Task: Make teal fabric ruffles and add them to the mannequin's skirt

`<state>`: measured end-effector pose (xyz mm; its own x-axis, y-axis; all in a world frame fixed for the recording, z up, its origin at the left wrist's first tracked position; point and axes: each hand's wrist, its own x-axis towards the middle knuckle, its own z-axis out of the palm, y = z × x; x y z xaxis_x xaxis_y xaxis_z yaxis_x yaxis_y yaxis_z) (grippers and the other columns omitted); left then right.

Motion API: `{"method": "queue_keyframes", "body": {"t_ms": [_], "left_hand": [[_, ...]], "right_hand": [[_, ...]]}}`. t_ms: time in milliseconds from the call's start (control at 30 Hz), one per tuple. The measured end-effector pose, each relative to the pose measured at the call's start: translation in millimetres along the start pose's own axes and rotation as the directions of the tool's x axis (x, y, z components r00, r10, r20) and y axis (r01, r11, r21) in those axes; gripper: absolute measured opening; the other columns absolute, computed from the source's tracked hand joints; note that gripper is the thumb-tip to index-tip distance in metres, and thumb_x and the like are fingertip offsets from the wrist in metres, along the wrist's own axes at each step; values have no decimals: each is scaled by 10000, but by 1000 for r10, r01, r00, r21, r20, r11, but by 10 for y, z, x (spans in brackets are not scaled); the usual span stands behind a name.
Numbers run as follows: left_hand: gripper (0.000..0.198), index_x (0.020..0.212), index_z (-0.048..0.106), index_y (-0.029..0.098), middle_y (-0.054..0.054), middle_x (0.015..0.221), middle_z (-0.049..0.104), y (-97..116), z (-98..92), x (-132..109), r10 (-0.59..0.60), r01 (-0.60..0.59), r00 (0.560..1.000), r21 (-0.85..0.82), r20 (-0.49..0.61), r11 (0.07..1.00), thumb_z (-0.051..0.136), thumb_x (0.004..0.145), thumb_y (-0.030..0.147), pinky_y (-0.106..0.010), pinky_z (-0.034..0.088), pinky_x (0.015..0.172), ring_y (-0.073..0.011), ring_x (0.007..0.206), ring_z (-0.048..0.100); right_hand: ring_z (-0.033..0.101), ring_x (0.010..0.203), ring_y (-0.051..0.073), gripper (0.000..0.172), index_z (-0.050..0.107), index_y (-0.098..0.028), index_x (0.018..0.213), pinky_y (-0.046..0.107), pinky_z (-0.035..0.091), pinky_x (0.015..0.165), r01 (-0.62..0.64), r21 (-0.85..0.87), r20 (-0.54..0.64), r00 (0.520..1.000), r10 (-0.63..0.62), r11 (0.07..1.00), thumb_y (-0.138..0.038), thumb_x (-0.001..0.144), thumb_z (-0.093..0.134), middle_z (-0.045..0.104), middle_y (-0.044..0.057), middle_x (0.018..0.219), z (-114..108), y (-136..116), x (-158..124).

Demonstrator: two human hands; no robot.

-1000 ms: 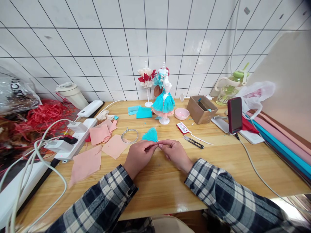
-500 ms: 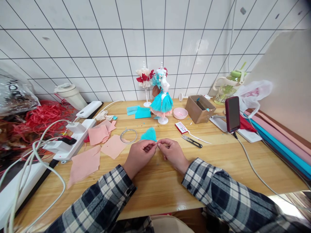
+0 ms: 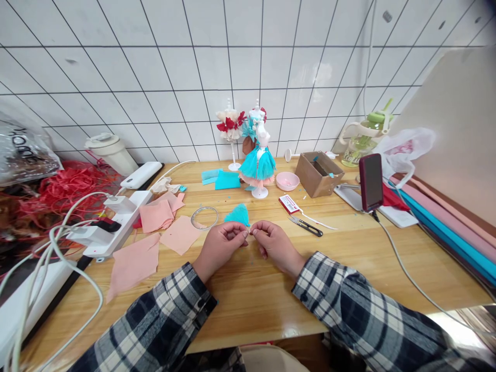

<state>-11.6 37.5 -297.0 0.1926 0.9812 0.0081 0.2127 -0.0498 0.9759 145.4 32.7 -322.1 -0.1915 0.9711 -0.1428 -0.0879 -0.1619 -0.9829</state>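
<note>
A small turquoise piece of fabric [image 3: 237, 213], fanned out at the far end and gathered to a narrow tip at the near end, is at the middle of the table. My right hand [image 3: 277, 245] is closed in a pinch at that tip. Just left of it, my left hand [image 3: 222, 245] is also pinched; whatever is between its fingers is too small to make out. A thin metal ring [image 3: 204, 228] lies beyond my left hand, beside a peach fabric square [image 3: 180, 235]. Black-handled thread snips [image 3: 307, 226] rest to the right of my right hand.
A mini mannequin in a turquoise skirt [image 3: 258, 163] stands behind, near a cardboard box [image 3: 320, 178] and a pink bowl [image 3: 287, 181]. Left is a power strip [image 3: 129, 219] with looping cables. On the right a phone [image 3: 371, 183] stands upright, its cable trailing across the table.
My left hand has shifted slightly left and down, and its fingertips are a little farther from those of my right hand. The turquoise fabric has barely moved.
</note>
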Motion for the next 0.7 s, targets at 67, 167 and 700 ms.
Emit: {"method": "queue_keyframes", "body": {"t_ms": [67,167,700], "left_hand": [[176,771,644,170,31,555,655,-28,-13,15,-28,29,1000,-21,11,999,675,724,337,-221,498,557,-128,535,631],[198,782,639,167,33,538,643,-66,-36,37,-71,73,997,-51,38,996,674,723,352,-231,485,541,-129,516,607],[245,776,652,151,29,542,630,-50,-53,43,-145,145,989,-188,15,971,703,706,381,-217,450,525,-108,506,568]], "right_hand": [[356,333,59,156,560,-188,791,150,281,299,-19,25,0,1000,19,1000,-339,756,549,408,-108,427,-5,-19,-3],[345,344,56,165,559,-181,781,143,278,303,-42,54,13,999,41,998,-341,740,565,395,-111,420,-14,-60,-11],[421,474,41,323,539,-200,995,167,340,364,197,-133,-205,953,-222,971,-346,729,647,567,-6,892,-112,-143,-59]]}}
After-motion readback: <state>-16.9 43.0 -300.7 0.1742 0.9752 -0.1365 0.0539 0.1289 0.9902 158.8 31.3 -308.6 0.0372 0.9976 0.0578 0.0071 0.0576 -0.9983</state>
